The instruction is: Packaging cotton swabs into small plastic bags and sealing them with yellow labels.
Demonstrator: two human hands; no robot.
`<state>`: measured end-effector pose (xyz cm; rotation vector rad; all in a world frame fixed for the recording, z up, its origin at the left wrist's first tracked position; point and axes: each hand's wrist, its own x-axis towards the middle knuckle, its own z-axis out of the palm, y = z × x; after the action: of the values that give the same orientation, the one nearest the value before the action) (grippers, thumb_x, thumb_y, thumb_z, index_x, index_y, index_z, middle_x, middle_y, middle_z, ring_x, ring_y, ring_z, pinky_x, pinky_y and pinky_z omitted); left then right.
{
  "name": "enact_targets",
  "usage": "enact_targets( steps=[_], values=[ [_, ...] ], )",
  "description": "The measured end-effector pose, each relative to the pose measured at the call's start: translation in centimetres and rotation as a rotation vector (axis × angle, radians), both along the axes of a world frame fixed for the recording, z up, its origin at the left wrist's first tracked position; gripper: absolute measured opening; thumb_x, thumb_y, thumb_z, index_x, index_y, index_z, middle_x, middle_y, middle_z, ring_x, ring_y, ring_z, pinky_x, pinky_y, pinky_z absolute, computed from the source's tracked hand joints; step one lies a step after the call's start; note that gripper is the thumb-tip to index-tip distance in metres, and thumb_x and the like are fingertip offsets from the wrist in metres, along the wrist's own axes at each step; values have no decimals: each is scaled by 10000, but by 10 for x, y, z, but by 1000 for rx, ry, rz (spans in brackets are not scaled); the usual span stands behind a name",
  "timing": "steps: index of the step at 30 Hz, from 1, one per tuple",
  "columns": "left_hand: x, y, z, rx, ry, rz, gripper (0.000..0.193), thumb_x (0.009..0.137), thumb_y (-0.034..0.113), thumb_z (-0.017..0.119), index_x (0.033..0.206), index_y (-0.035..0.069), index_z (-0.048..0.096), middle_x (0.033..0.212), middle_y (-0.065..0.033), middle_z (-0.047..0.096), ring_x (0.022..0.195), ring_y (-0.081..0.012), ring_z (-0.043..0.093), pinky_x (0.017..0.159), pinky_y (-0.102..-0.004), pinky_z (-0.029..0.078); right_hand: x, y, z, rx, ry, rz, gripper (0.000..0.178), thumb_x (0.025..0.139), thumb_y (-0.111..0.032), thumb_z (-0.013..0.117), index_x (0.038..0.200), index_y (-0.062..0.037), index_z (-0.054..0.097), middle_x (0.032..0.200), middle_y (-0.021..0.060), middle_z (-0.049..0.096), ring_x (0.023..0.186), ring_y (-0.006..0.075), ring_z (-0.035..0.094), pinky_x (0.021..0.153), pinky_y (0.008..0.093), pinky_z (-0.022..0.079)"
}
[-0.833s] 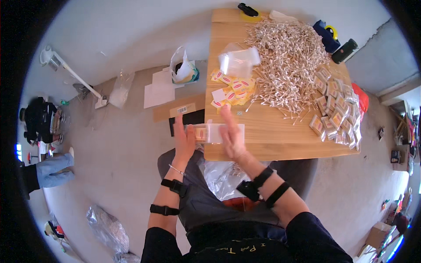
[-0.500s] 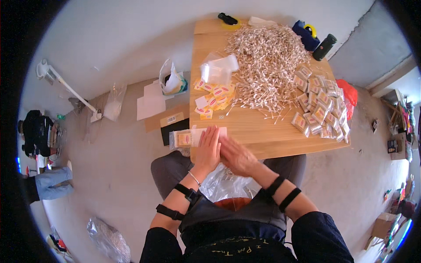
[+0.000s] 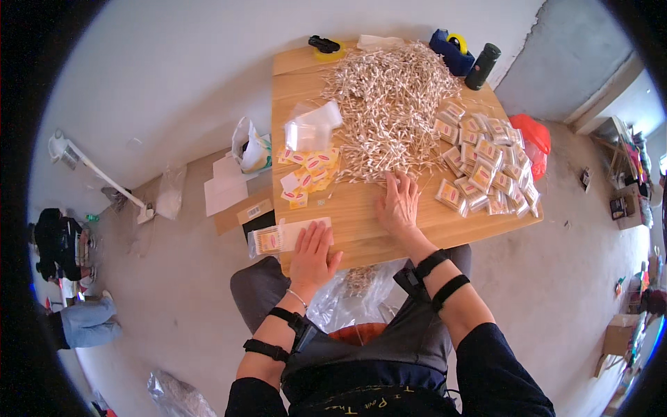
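Observation:
My left hand lies flat, fingers extended, on a whitish strip at the table's near left corner. At the left end of that strip, a clear packet of cotton swabs with a yellowish label sticks out past the table edge. My right hand reaches forward with its fingers stretched, the tips at the near rim of a big heap of loose cotton swabs. Nothing shows in its grasp. Yellow and white label cards lie left of the heap, below some clear plastic bags.
Filled swab packets are piled on the right, near a red bag. A dark bottle, a blue tape dispenser and a yellow tape roll stand along the back. Beneath the table's front edge, a clear plastic bag lies across my lap.
My right hand has left the left hand's side and moved right and forward to the swab heap. The left hand remains on the whitish strip. The whole view has shifted.

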<state>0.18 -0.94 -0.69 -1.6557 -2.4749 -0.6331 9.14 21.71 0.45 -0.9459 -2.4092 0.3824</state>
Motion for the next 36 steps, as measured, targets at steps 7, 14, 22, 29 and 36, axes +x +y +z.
enact_targets(
  steps=[7, 14, 22, 29, 36],
  values=[
    [3, 1, 4, 16, 6, 8, 557, 869, 306, 621, 1334, 22, 505, 1408, -173, 488, 1353, -334, 411, 1152, -475, 284, -3, -31, -13, -84, 65, 91, 408, 797, -165, 669, 1181, -86, 553, 1242, 120, 516, 1167, 357, 449, 1024, 506, 334],
    [1, 0, 4, 31, -48, 15, 626, 872, 313, 622, 1397, 26, 439, 1440, -200, 440, 1374, -337, 380, 1161, -466, 265, 14, -62, -13, -98, 36, 314, 288, 816, -167, 631, 1094, -97, 604, 1146, 105, 545, 1141, 349, 460, 1025, 500, 340],
    [2, 1, 6, 23, -36, 33, 624, 881, 337, 618, 1393, 27, 441, 1436, -207, 440, 1364, -340, 390, 1157, -466, 276, -2, 3, -20, -119, 59, 278, 429, 829, -142, 621, 1256, -106, 599, 1329, 106, 537, 1272, 358, 416, 1050, 503, 344],
    [1, 1, 6, 78, -160, 44, 576, 893, 188, 583, 1405, -2, 397, 1442, -234, 413, 1363, -390, 369, 1157, -481, 274, 2, 21, -16, -65, 140, 218, 422, 787, -92, 627, 1208, -101, 616, 1323, 86, 552, 1268, 345, 418, 1062, 492, 328],
    [-7, 3, 1, 200, -296, 129, 570, 855, 40, 507, 1415, 16, 406, 1452, -197, 421, 1372, -396, 358, 1126, -454, 324, 23, -60, 0, -39, 19, 227, 482, 716, -219, 730, 1167, -99, 609, 1224, 81, 553, 1182, 337, 453, 1018, 485, 331]
  ],
)
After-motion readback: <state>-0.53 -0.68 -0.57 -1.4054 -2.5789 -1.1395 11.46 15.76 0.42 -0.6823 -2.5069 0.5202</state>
